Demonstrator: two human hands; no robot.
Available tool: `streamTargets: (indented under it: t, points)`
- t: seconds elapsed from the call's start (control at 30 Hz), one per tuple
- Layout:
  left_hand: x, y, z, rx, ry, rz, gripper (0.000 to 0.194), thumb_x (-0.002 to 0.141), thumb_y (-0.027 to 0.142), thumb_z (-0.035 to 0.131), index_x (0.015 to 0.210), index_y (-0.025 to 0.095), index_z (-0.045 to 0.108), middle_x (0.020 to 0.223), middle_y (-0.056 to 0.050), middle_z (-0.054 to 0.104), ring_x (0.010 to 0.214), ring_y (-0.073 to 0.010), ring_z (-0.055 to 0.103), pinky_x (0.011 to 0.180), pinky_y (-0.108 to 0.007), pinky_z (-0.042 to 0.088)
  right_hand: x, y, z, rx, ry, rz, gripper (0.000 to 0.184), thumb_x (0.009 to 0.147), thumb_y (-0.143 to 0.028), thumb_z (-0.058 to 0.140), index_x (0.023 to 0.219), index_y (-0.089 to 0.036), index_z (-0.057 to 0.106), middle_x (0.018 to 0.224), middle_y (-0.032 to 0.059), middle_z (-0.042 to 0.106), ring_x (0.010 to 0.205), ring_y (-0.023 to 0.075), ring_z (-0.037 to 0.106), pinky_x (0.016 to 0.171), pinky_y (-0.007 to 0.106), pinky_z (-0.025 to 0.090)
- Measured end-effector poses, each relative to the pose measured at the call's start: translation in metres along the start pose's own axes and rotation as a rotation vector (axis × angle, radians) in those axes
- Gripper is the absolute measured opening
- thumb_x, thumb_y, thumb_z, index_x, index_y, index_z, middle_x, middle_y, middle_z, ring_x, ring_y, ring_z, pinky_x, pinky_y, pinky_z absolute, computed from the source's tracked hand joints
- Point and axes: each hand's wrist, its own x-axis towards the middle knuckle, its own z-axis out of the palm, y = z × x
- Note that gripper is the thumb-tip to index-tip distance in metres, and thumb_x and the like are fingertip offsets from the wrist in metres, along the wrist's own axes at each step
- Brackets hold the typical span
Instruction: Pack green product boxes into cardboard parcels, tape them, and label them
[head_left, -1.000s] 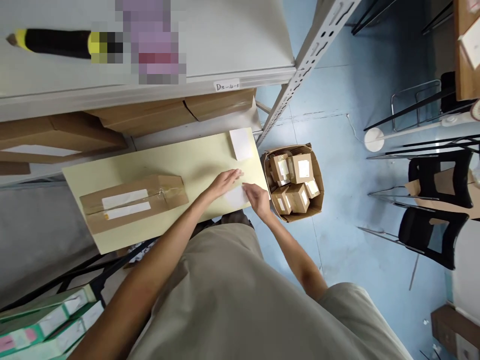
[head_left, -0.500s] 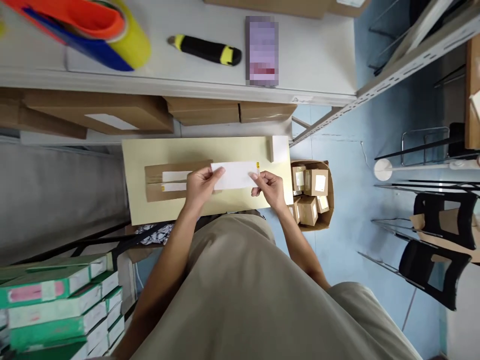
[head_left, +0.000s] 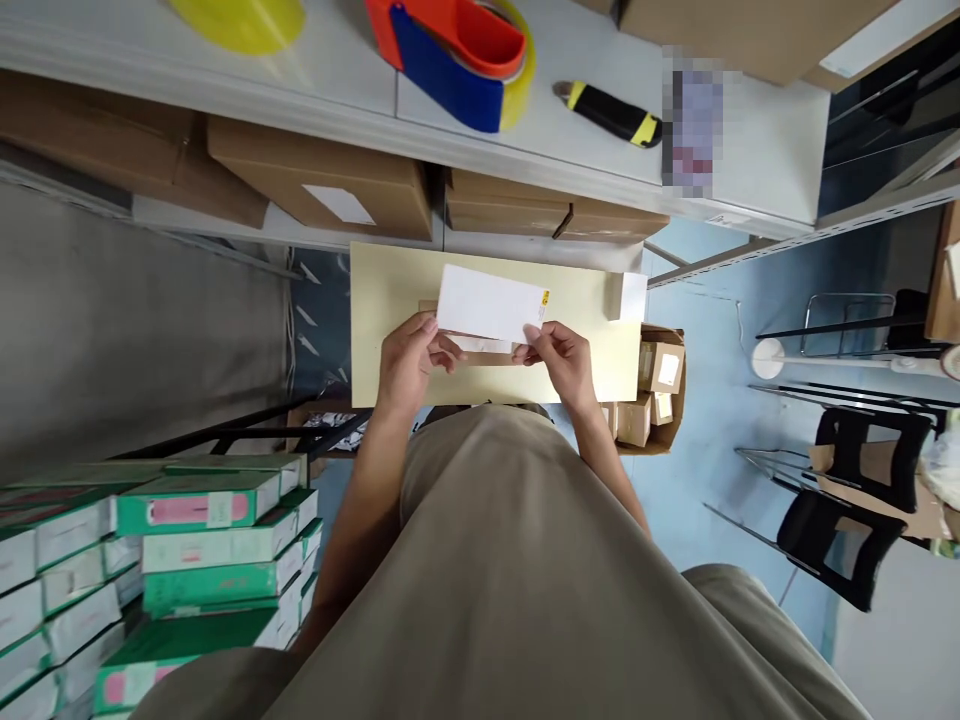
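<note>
Both hands hold a long white label (head_left: 491, 308) above the pale yellow table (head_left: 382, 300). My left hand (head_left: 409, 362) pinches its lower left corner and my right hand (head_left: 561, 358) pinches its lower right corner, near a small yellow mark. Under the label lies a flat brown cardboard box (head_left: 487, 352), mostly hidden by the label and my hands. A small stack of white labels (head_left: 627, 296) rests at the table's right end.
A shelf above carries a red-and-blue tape dispenser (head_left: 454, 50), a yellow tape roll (head_left: 240, 15) and a black-and-yellow utility knife (head_left: 607, 110). Brown cartons (head_left: 322, 185) sit beneath it. An open carton of small boxes (head_left: 656, 385) stands right of the table. Green-and-white boxes (head_left: 172, 540) are stacked at left; black chairs (head_left: 847, 500) at right.
The label was picked off the table's right part, carried left over the brown box and raised. The view has shifted left and up the shelf.
</note>
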Motion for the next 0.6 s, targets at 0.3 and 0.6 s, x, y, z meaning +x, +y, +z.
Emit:
streamTargets:
  t: [0.3, 0.6]
  points:
    - [-0.004, 0.012, -0.080, 0.153, 0.001, 0.043, 0.030, 0.087, 0.047, 0.082, 0.092, 0.019, 0.076, 0.090, -0.011, 0.084, 0.059, -0.0177, 0.071, 0.048, -0.027, 0.048, -0.008, -0.013, 0.046, -0.051, -0.012, -0.038, 0.052, 0.095, -0.074, 0.084, 0.086, -0.025, 0.070, 0.073, 0.0002, 0.078, 0.071, 0.0176, 0.077, 0.079, 0.035, 0.068]
    - [-0.006, 0.025, -0.088, 0.179, -0.092, 0.082, 0.033, 0.085, 0.050, 0.084, 0.088, 0.019, 0.075, 0.084, -0.010, 0.082, 0.058, -0.0161, 0.067, 0.046, -0.025, 0.044, -0.007, 0.009, 0.063, -0.094, 0.006, 0.024, 0.058, 0.092, -0.080, 0.082, 0.098, -0.023, 0.075, 0.076, 0.0017, 0.079, 0.072, 0.0181, 0.076, 0.073, 0.032, 0.065]
